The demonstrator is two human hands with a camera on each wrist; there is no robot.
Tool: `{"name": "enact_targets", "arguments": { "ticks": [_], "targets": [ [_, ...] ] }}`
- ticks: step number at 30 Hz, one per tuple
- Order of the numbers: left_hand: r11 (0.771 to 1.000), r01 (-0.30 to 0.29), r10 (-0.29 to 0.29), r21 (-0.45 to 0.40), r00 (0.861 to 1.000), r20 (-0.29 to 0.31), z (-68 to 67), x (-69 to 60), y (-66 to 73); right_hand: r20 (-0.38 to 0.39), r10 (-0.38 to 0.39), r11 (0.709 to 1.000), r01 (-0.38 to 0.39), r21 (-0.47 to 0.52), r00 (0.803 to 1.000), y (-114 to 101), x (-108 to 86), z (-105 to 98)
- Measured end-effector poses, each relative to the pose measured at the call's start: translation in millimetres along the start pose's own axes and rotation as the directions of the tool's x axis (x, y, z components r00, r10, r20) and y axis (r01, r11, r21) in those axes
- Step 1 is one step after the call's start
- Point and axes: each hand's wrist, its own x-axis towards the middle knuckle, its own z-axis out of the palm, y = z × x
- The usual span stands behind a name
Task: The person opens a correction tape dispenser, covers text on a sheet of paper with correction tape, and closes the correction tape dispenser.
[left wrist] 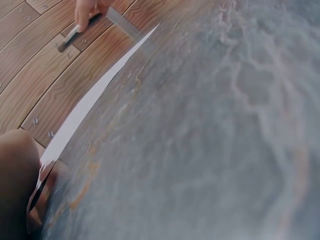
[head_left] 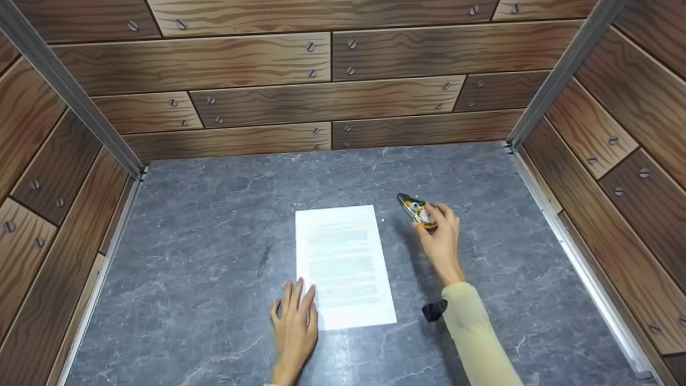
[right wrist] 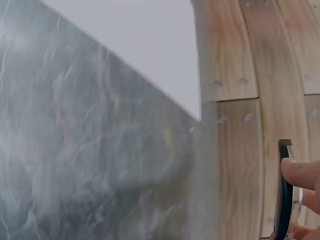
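A printed sheet of paper (head_left: 343,262) lies on the grey marbled table. My left hand (head_left: 295,324) rests at its lower left edge, fingers extended and fingertips on or beside the margin. To the right of the sheet, my right hand (head_left: 442,238) holds a correction tape dispenser (head_left: 418,210) between thumb and fingers, raised off the table. The dispenser is black and yellow with a see-through body, its narrow tip pointing up and left. In the right wrist view the thumb (right wrist: 300,173) presses along the dispenser's dark edge (right wrist: 285,200).
Wood-patterned walls (head_left: 268,107) enclose the table (head_left: 203,241) at the back and both sides, with metal rails (head_left: 584,279) along the side edges. A black wrist camera (head_left: 434,310) sits at the right sleeve.
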Motion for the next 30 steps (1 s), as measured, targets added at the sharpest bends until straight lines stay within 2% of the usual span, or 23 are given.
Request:
{"name": "enact_targets", "arguments": {
  "ticks": [12, 15, 17, 19, 20, 22, 24, 26, 28, 29, 30],
  "targets": [
    [0.997, 0.014, -0.015, -0.075, 1.0, -0.018, -2.9, -0.9, 0.5, -0.081, -0.098, 0.992, 0.104, 0.074, 0.992, -31.3, -25.8, -4.8],
    [0.995, 0.024, -0.024, -0.095, 1.0, -0.006, -4.0, -0.5, 0.1, -0.101, -0.121, 0.988, 0.13, 0.086, 0.988, -36.6, -32.2, -3.6],
    [0.99, 0.056, -0.053, -0.133, 0.998, 0.02, -6.2, 0.4, 0.5, -0.11, -0.141, 0.984, 0.151, 0.09, 0.984, -40.6, -36.8, -2.7],
    [0.973, 0.12, -0.11, -0.196, 0.992, 0.058, -10.0, 3.1, 1.7, -0.114, -0.165, 0.98, 0.176, 0.094, 0.98, -44.4, -42.0, -0.9],
    [0.959, 0.161, -0.145, -0.234, 0.986, 0.082, -12.8, 5.3, 3.0, -0.113, -0.176, 0.977, 0.187, 0.099, 0.978, -46.6, -44.5, 0.0],
    [0.914, 0.244, -0.213, -0.323, 0.969, 0.128, -19.3, 12.2, 6.4, -0.104, -0.189, 0.973, 0.2, 0.112, 0.976, -51.5, -50.2, 1.8],
    [0.856, 0.312, -0.266, -0.411, 0.949, 0.167, -26.9, 21.4, 11.6, -0.091, -0.189, 0.971, 0.2, 0.132, 0.978, -56.5, -56.1, 3.2],
    [0.794, 0.354, -0.293, -0.494, 0.935, 0.199, -34.0, 31.6, 18.0, -0.073, -0.186, 0.97, 0.195, 0.148, 0.98, -61.8, -62.0, 4.1],
    [0.704, 0.365, -0.286, -0.609, 0.931, 0.227, -40.4, 41.8, 25.2, -0.061, -0.186, 0.969, 0.194, 0.151, 0.981, -65.8, -67.9, 5.3],
    [0.645, 0.367, -0.274, -0.67, 0.93, 0.245, -43.1, 46.4, 29.2, -0.054, -0.187, 0.969, 0.193, 0.151, 0.981, -68.4, -70.8, 5.4],
    [0.575, 0.369, -0.258, -0.73, 0.929, 0.266, -45.3, 50.6, 33.1, -0.048, -0.191, 0.969, 0.197, 0.148, 0.98, -70.5, -73.8, 5.7]
  ]
}}
